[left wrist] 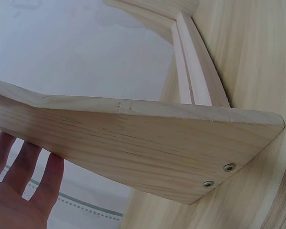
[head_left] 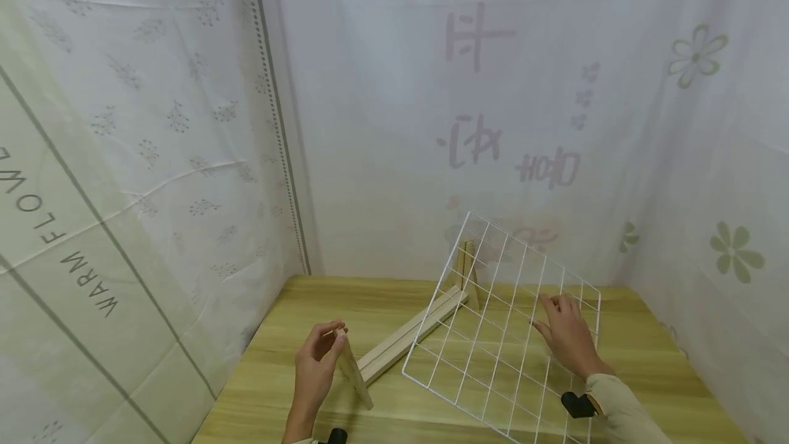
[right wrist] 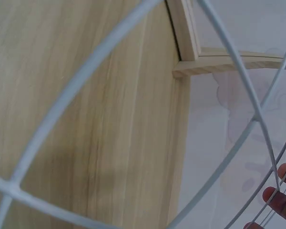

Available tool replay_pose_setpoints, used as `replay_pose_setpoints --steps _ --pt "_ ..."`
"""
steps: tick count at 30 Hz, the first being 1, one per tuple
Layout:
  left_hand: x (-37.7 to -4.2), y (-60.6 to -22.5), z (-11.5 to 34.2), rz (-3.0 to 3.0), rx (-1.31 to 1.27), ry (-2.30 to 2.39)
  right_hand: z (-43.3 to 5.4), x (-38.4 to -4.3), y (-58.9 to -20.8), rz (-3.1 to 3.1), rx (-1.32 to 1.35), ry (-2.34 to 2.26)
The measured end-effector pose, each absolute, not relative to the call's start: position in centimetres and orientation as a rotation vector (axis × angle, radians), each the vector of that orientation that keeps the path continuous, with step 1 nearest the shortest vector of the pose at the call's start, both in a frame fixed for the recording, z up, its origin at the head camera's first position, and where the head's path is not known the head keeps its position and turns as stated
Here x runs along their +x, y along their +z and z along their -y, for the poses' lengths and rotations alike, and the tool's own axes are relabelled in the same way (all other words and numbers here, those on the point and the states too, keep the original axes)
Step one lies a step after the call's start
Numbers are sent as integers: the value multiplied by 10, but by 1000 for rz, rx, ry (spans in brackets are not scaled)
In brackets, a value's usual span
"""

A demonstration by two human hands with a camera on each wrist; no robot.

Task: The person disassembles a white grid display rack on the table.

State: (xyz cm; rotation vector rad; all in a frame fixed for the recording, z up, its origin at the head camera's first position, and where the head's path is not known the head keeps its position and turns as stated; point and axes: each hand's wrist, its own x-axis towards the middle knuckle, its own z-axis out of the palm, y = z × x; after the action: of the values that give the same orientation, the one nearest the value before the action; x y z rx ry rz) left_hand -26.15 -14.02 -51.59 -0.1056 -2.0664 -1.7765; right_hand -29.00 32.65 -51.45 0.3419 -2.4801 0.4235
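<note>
A wooden stand lies across the table, its grooved rail [head_left: 409,338] joining two upright end panels. My left hand [head_left: 313,368] pinches the top of the near end panel [head_left: 355,373] between thumb and fingers. Two metal screws [left wrist: 229,167] show low on that panel's outer face in the left wrist view. My right hand [head_left: 568,334] grips a white wire grid [head_left: 436,292] by its wires, right of its middle. Tilted, the grid overlaps the rail's far end and the far end panel [head_left: 468,259] in the head view. Part of the right fingers shows at the right wrist view's edge.
The wood-grain table [head_left: 265,362] carries the stand. Pale printed curtains [head_left: 370,122] hang behind it and along both sides, close to the table's edges. Dark wrist mounts [head_left: 578,404] sit at both cuffs.
</note>
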Motion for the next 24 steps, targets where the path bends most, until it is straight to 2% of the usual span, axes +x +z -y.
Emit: replay_pose_setpoints --steps 24 --pt "-263 -513 143 2129 -138 -1682 -351 -280 -538 2502 418 127"
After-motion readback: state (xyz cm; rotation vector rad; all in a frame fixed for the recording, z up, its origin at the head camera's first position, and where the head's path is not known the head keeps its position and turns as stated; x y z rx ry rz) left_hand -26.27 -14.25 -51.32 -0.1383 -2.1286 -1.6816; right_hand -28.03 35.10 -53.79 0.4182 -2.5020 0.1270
